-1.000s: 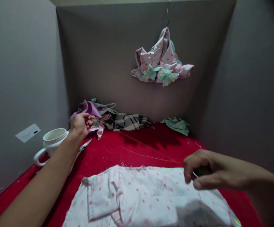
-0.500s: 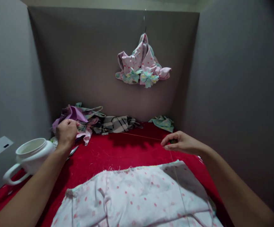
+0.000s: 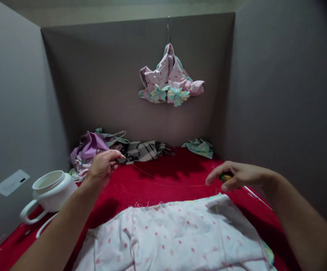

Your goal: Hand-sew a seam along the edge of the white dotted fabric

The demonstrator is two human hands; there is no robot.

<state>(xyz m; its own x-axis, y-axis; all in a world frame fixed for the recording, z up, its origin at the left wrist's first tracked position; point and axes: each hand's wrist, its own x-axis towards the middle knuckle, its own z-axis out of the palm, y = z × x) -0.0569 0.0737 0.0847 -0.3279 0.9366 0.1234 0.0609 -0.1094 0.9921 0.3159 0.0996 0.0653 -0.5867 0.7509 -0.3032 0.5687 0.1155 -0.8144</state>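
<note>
My left hand (image 3: 104,165) is raised over the red cloth, thumb and fingertips pinched on a fine thread (image 3: 142,170). Whether a needle is in that pinch is too small to tell. Across from it, my right hand (image 3: 233,177) is curled round a small yellow-and-green thing (image 3: 226,177), partly hidden by the fingers. A faint strand runs towards its fingertips. Below both hands lies a white fabric piece (image 3: 163,237) with pink dots, its far edge frayed and its right side in shadow.
A white handled pot (image 3: 56,192) stands at the left, beside my forearm. Scraps of cloth (image 3: 91,146) and plaid fabric (image 3: 142,150) lie along the back; a mint scrap (image 3: 199,147) is at back right. A dotted garment (image 3: 169,79) hangs above. A thin metal rod (image 3: 258,197) shows near my right forearm. Grey panels enclose three sides.
My left hand has come right and slightly down. My right hand has moved right, showing more of the yellow-and-green thing. The thread, taut before, now hangs slacker. The view has shifted slightly.
</note>
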